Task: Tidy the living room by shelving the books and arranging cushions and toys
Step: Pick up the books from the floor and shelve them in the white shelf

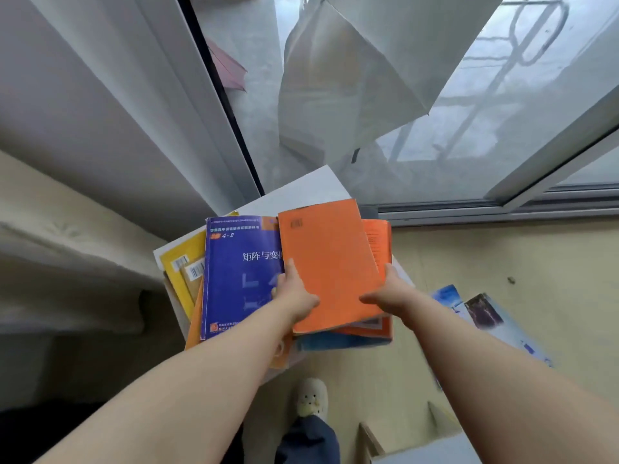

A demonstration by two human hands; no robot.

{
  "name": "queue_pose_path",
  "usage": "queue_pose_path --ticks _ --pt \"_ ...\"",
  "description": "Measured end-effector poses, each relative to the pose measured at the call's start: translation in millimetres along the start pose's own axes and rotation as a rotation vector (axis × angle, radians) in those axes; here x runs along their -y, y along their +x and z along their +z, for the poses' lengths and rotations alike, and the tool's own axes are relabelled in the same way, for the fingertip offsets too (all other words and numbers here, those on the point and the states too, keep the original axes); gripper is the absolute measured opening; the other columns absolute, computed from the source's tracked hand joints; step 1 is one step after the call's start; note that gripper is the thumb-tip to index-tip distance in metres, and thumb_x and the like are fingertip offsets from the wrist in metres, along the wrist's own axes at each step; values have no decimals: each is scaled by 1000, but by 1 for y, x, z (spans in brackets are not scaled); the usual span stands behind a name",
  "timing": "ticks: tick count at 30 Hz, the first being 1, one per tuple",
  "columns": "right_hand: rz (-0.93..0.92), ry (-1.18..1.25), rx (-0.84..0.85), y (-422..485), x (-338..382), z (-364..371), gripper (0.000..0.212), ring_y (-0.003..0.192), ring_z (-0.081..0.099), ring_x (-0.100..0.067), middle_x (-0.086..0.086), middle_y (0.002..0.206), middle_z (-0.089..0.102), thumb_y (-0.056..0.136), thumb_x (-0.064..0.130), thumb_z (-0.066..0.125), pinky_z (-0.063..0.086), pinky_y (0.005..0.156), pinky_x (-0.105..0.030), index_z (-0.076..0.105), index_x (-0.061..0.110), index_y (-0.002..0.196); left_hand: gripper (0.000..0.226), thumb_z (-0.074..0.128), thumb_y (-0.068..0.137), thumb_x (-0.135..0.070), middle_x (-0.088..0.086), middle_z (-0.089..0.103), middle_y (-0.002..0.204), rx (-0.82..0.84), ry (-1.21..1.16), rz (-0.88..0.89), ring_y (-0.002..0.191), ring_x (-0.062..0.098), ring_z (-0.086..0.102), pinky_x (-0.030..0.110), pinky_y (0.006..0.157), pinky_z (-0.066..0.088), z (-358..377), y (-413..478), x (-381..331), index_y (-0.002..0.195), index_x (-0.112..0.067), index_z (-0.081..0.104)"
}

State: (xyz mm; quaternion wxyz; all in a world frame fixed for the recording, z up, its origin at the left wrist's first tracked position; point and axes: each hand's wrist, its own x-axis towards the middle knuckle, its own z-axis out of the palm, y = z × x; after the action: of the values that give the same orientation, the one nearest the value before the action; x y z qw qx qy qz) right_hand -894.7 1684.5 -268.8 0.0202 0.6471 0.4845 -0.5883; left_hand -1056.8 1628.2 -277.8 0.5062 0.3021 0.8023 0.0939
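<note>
The left hand [294,296] and right hand [388,293] grip the orange book [328,262] by its left and right edges, thumbs on the cover. It sits over a pile by the counter's [301,192] right edge, overlapping a blue book [241,276]. A yellow book [181,262] lies near the left edge.

A home, seemingly a living room off a balcony; textbooks [234,279] heap a small white table [301,192]; behind the table, a sliding glass door [536,169] with laundry [335,78] outside; left, a pale sofa [67,262]; right, loose books [482,311] on beige floor [469,256].
</note>
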Motion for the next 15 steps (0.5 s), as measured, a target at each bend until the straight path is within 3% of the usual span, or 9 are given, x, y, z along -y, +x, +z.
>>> queue_pose_path --ticks 2,4,6,8,11,15 --pt "63 -263 37 10 0 18 83 136 29 -34 -17 150 22 84 22 66 27 112 -41 14 15 148 80 50 90 -14 10 1 156 51 317 3 142 33 13 45 115 22 9 4 -3 149 -31 -1" --pt "116 -459 26 11 -1 29 89 143 7 -36 -13 157 -7 86 35 61 17 116 -45 1 24 150 73 43 91 -13 12 -10 156 75 427 -2 144 31 -1 44 117 16 16 4 -6 149 -30 2" --pt "110 -502 16 13 -6 29 87 143 3 -36 -10 157 -13 86 38 58 15 115 -46 1 28 150 71 43 92 -15 13 -13 156 63 478 -6 145 31 -4 43 116 15 19 5 -8 149 -28 4" --pt "75 -504 23 12 -10 24 78 142 11 -35 -9 158 -3 86 38 57 19 114 -43 13 27 149 68 44 93 -21 12 -15 156 66 503 -26 144 32 -4 44 116 15 19 4 -11 149 -28 6" --pt "49 -376 -36 4 -17 14 68 134 33 -31 -10 151 27 86 33 57 32 110 -39 28 18 146 61 44 92 -25 9 -12 157 37 534 3 144 32 0 45 114 18 21 -6 -16 147 -25 17" --pt "77 -116 -149 -25 -34 -5 48 117 51 -27 -11 132 51 87 28 54 44 98 -35 45 15 133 46 44 90 -22 6 18 152 -77 497 161 135 29 23 41 108 30 36 -29 -34 136 -20 39"
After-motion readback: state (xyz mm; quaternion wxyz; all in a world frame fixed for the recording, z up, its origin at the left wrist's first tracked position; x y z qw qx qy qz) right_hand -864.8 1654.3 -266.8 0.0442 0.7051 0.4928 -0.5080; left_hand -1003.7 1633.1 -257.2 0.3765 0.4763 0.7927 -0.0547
